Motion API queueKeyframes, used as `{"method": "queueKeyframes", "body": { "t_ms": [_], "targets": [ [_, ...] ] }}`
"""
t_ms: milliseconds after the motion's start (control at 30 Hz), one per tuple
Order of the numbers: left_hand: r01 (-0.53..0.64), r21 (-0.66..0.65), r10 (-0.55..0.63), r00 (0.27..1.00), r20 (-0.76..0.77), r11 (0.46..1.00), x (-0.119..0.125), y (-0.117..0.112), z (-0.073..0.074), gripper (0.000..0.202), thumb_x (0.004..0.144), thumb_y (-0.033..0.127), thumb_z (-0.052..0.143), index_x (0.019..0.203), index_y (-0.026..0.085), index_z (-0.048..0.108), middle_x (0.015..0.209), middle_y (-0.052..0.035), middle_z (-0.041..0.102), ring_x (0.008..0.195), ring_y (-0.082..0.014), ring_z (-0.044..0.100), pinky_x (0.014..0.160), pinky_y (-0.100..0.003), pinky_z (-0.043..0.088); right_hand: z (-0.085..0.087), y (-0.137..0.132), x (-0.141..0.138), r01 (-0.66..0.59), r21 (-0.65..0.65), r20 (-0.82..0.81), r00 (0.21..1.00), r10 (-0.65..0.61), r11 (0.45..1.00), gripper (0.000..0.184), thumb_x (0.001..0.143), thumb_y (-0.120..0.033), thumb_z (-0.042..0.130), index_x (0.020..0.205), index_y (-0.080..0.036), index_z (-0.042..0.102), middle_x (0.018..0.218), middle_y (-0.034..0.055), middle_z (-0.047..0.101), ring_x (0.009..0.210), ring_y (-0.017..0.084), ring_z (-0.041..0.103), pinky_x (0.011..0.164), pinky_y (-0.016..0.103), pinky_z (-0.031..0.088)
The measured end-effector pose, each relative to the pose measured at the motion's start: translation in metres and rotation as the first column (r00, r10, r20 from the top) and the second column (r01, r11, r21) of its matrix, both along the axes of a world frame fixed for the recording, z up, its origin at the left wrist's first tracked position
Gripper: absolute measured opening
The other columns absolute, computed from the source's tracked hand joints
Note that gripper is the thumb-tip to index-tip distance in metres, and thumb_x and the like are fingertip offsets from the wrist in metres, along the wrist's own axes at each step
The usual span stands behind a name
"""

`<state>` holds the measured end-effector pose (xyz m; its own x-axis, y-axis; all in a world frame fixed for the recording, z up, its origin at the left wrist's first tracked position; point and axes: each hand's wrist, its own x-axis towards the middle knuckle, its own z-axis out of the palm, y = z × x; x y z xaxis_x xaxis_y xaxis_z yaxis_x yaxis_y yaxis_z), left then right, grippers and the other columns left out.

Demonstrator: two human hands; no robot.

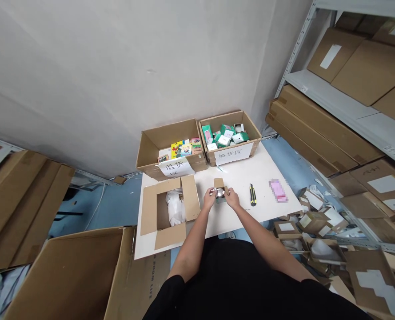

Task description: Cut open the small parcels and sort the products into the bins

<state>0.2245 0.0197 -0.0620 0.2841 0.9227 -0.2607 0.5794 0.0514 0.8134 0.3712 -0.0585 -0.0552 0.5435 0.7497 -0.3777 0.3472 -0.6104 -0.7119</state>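
Note:
A small cardboard box stands on the white table in front of me with its brown flap raised, and a shiny, rounded silvery item shows in its opening. On the box's left edge, my left hand is closed with its fingertips pinched. My right hand grips the opposite edge the same way. To the right lies a yellow and black utility knife. Left of my hands sits an opened carton with white plastic wrapping inside.
Two labelled cartons stand at the table's back: the left one holds colourful small boxes, the right one green and white ones. A pink blurred object lies at right. A large carton is at lower left; shelves and discarded boxes fill the right.

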Motion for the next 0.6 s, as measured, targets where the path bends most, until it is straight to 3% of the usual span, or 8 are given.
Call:
{"method": "queueKeyframes", "body": {
  "t_ms": [233, 433, 600],
  "targets": [
    [-0.014, -0.07, 0.009, 0.998, -0.066, 0.997, 0.007, -0.002, -0.001, 0.045, 0.091, 0.034, 0.068, 0.134, 0.023, 0.067, 0.119, -0.009, 0.075, 0.101, -0.0213, 0.072, 0.098, -0.038, 0.055, -0.002, 0.019, 0.014, -0.028, -0.105, -0.07, 0.997, 0.02, 0.994, 0.028, 0.072, -0.027, 0.081, 0.087, -0.025, 0.057, 0.078, -0.0001, 0.072, 0.075, 0.021, 0.069, 0.062, 0.026, 0.042],
    [-0.01, -0.054, 0.004, 0.995, -0.098, 0.999, 0.014, -0.002, 0.002, 0.05, 0.092, 0.03, 0.064, 0.14, 0.015, 0.063, 0.13, -0.0173, 0.072, 0.116, -0.0269, 0.069, 0.106, -0.041, 0.05, 0.003, 0.026, 0.008, 0.048, -0.139, -0.004, 0.999, -0.049, 0.989, 0.028, 0.074, -0.027, 0.08, 0.091, -0.024, 0.058, 0.088, 0.0063, 0.076, 0.086, 0.025, 0.073, 0.068, 0.028, 0.045],
    [-0.002, -0.044, -0.003, 0.995, -0.102, 0.999, 0.013, 0.004, 0.003, 0.049, 0.093, 0.035, 0.064, 0.14, 0.02, 0.063, 0.129, -0.0142, 0.074, 0.119, -0.0288, 0.068, 0.107, -0.044, 0.049, 0.001, 0.011, -0.002, 0.144, -0.035, -0.186, 0.971, -0.148, 0.989, 0.016, 0.08, -0.034, 0.069, 0.091, -0.024, 0.062, 0.086, 0.0002, 0.076, 0.082, 0.019, 0.072, 0.067, 0.023, 0.047]
  ]
}}
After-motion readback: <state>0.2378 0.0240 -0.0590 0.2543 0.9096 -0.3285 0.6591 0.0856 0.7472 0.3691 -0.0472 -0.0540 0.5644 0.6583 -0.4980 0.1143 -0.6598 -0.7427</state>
